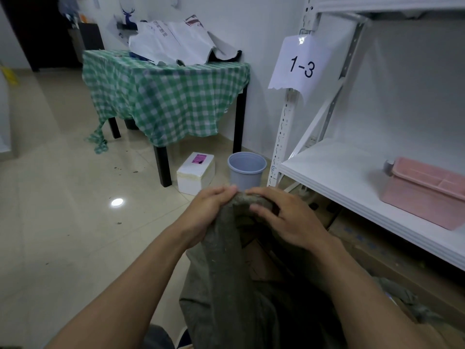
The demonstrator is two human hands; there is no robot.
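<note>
A grey-green piece of clothing (226,273) hangs down in front of me, bunched at its top. My left hand (208,212) grips the upper edge of the cloth from the left, fingers curled over it. My right hand (284,217) holds the same bunched edge from the right, with the thumb pressing on the fabric and the fingers wrapped behind. Both hands meet at the top of the garment, almost touching. The lower part of the cloth drapes toward my legs and the floor.
A white metal shelf (352,182) labelled 1-3 stands at the right with a pink tray (425,192) on it. Cardboard boxes (377,253) sit beneath. Ahead are a grey bucket (246,170), a white foam box (196,173) and a table with green checked cloth (166,96).
</note>
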